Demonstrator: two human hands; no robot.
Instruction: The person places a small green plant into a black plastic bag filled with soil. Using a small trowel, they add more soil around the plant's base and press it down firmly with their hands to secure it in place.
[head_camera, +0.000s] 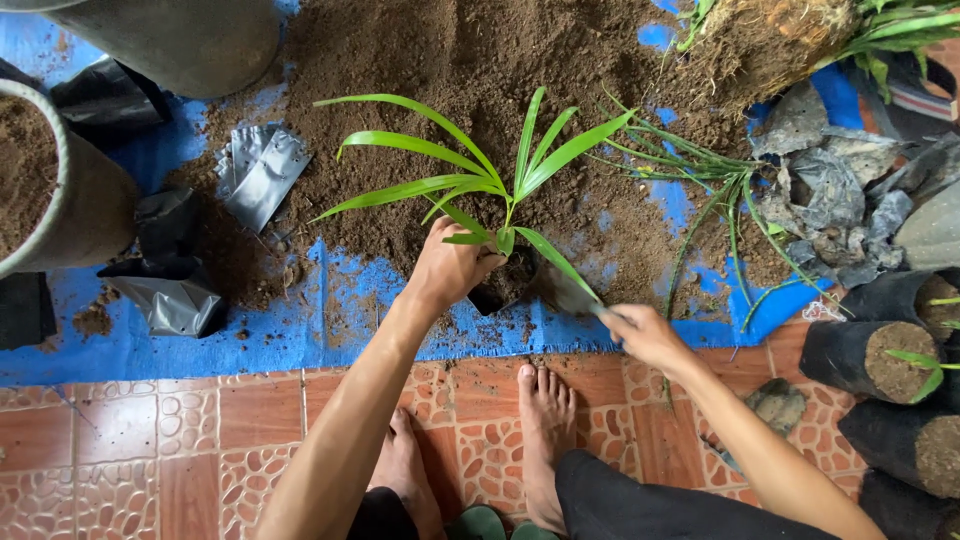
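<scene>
Seedling between both hands

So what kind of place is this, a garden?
Probably a home potting spot on a tiled patio: loose soil heaped on a blue tarp, black grow bags filled with soil, and a palm seedling.

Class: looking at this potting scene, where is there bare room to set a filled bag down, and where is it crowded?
Free: patterned tiles left of the feet, and blue tarp below the grey bags. Crowded: the right side, with filled black bags and crumpled plastic.
</scene>
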